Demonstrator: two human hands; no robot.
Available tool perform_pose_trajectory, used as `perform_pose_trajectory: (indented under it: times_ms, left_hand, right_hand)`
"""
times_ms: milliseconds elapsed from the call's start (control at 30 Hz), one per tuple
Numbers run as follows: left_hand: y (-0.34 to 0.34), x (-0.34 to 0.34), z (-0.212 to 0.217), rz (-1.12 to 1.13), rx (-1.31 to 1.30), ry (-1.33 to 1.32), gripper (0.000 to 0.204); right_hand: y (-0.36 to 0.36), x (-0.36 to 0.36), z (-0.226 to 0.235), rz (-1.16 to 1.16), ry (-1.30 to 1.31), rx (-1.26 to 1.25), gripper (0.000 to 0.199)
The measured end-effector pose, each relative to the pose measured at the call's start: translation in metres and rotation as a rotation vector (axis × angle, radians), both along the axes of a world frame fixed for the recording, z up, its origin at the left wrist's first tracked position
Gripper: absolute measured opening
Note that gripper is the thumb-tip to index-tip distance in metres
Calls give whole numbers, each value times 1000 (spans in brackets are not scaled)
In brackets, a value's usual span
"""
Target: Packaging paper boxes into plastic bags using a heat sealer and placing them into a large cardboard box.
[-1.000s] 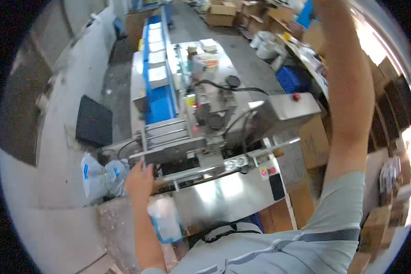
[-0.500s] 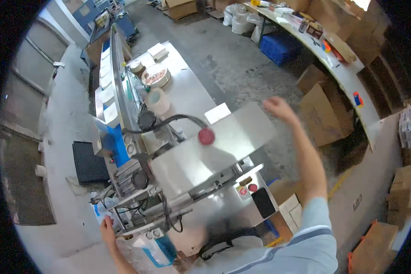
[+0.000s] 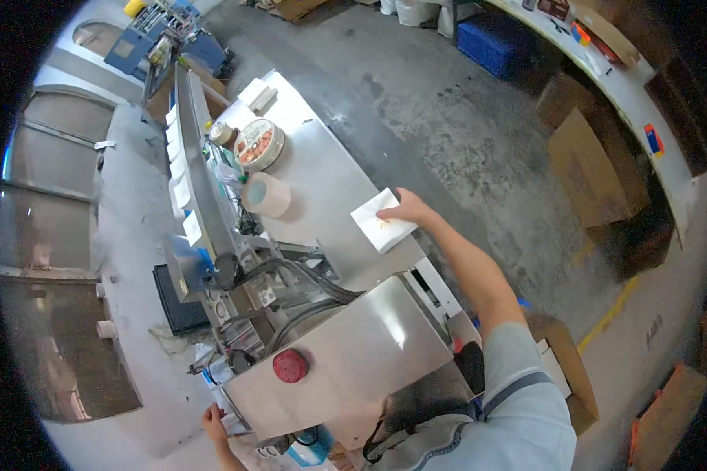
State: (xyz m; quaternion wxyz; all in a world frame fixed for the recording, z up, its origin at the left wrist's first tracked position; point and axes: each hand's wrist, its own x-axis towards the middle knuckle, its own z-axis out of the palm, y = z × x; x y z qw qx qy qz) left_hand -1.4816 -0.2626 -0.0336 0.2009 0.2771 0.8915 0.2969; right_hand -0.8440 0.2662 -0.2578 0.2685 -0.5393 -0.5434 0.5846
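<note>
My right hand (image 3: pixel 404 209) reaches forward over the long table. It grips a small white box (image 3: pixel 381 228) with a faint gold mark, thumb on top and fingers at the far side. Just nearer to me stands a machine with a broad metal cover (image 3: pixel 346 353) and a red round knob (image 3: pixel 291 366) on it. My left hand (image 3: pixel 214 422) is low on the left, beside the machine's edge. Its fingers are loosely bent and apart, and I see nothing in them.
On the metal table (image 3: pixel 322 157) stand a roll of clear tape (image 3: pixel 267 195), a round tub (image 3: pixel 259 145) and a white stack (image 3: pixel 258 94). A rail (image 3: pixel 200 157) with white boxes runs along its left. Cardboard boxes (image 3: pixel 585 165) and a blue crate (image 3: pixel 485 49) are at the right.
My right hand has moved left and down, from beyond the machine cover onto the white box, and has closed on it. The view has shifted; the left hand stays near the machine's edge.
</note>
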Motion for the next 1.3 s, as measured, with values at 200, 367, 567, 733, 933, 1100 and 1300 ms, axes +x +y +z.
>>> perform_pose_trajectory:
  times_ms: [200,367,567,733,933,1100,1300]
  left_hand:
    - [8,-2,-22,-62,1,31,36]
    - [-9,-4,-15,-39,19,38,32]
    - [-3,9,-6,-72,13,303,29]
    - [16,33,19,-11,430,205,32]
    - [47,204,149,-744,1014,-1151,85]
    - [-21,166,169,-583,1122,-1187,122]
    - [-40,99,165,-347,1015,-936,99]
  right_hand:
    - [-5,72,-4,-255,-116,5,105]
    - [-23,127,145,-450,-606,552,101]
    - [-105,163,392,-599,-523,902,92]
    - [-298,22,542,-264,680,593,67]
    - [-379,-173,529,316,508,448,88]
    - [-420,-314,515,449,100,285,88]
    - [-425,-404,485,543,-51,340,83]
